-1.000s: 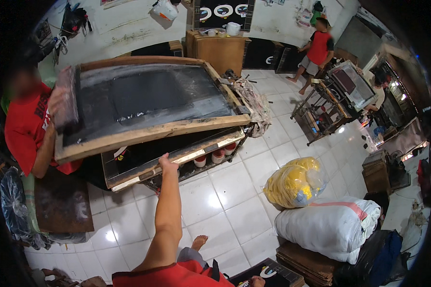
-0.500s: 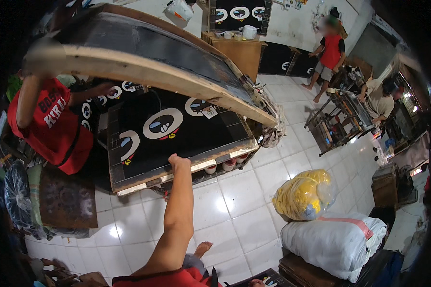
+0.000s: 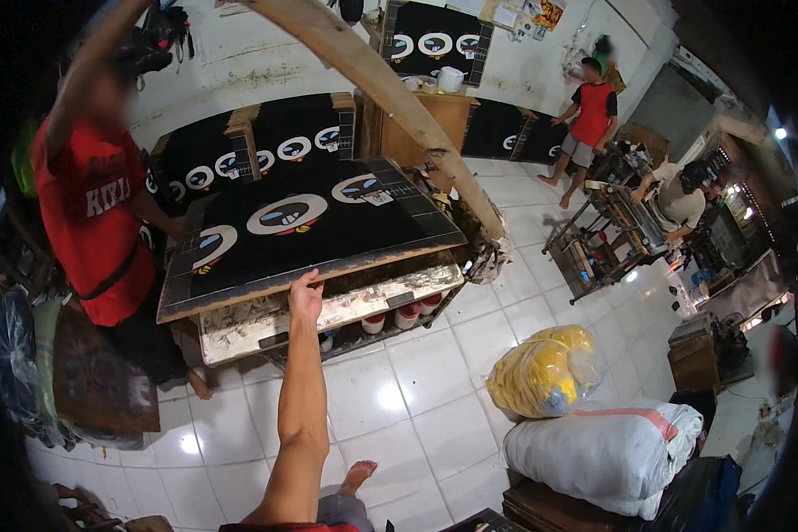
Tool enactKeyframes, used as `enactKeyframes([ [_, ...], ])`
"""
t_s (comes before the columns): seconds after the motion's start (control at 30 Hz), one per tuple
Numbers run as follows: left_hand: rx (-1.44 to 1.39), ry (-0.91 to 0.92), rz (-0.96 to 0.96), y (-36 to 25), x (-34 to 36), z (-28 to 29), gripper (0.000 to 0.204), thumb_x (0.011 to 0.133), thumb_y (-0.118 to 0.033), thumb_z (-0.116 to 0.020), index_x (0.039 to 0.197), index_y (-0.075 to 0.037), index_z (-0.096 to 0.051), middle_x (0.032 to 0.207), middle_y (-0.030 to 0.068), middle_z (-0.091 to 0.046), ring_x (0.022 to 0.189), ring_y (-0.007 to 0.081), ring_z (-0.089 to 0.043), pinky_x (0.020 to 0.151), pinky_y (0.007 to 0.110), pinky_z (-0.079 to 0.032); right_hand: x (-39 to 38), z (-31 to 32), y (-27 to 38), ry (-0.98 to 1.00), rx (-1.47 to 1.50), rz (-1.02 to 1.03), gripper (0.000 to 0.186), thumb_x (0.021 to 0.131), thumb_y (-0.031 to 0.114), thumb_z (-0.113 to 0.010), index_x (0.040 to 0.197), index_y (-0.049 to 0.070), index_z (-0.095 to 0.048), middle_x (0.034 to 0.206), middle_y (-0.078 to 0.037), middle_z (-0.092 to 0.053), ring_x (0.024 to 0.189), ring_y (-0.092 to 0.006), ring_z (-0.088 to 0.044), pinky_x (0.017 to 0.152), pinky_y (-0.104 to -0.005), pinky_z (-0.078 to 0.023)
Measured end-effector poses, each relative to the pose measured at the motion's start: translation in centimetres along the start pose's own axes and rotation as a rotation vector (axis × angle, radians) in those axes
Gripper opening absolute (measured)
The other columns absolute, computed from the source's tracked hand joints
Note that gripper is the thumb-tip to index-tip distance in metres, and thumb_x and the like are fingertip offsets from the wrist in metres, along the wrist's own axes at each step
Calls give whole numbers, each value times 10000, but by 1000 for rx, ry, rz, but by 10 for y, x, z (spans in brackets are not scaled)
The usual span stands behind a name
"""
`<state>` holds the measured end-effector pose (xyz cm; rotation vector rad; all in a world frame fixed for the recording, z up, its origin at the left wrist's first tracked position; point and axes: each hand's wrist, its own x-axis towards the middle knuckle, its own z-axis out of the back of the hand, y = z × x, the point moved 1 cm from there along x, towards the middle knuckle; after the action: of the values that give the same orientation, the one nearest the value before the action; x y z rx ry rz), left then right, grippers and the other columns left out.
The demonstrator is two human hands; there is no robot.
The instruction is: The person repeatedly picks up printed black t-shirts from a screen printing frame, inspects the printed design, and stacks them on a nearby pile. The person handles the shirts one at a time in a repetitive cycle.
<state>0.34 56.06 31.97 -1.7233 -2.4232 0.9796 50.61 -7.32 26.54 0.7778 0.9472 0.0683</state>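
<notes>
My left hand (image 3: 305, 297) grips the near edge of a wooden board covered with black printed cloth (image 3: 328, 249), which bears round white cartoon designs. The board is tilted, its near edge lifted off the paint-stained table (image 3: 253, 319) beneath it. A co-worker in a red shirt (image 3: 93, 208) stands at the left with an arm raised. Another of that person's hands is by the board's left side. Above the board rises the wooden beam of a large frame (image 3: 390, 102), its far part out of view. My right hand is not in view; a dark printed board (image 3: 486, 523) shows at the lower edge.
Similar printed boards (image 3: 309, 129) lean along the back wall. Pots (image 3: 408, 315) stand under the table. On the right lie a yellow-filled plastic bag (image 3: 545, 372) and a white sack (image 3: 607, 452). Two people stand further back, one by a wheeled cart (image 3: 607, 235).
The large frame has swung higher. The board under my left hand has lifted and shifted left off the table. My right hand, partly visible before, has left the view.
</notes>
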Motion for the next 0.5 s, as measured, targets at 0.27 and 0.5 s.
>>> enactKeyframes([
  [0.27,41,97,89,-79,-230,83,92,730,31,-580,671,-40,-577,816,88,-577,845,214,-536,869,375,-412,-34,20,29,130,-11,360,53,761,-55,-558,770,-5,-571,633,-47,-555,557,-124,-527,535,-254,-439],
  [0.5,3,159,314,-170,-454,220,132,635,79,-590,710,-29,-598,671,54,-573,647,191,-564,712,347,-475,-177,85,175,54,-269,1125,106,823,93,-596,870,-1,-590,766,-10,-555,714,-93,-504,656,-249,-426],
])
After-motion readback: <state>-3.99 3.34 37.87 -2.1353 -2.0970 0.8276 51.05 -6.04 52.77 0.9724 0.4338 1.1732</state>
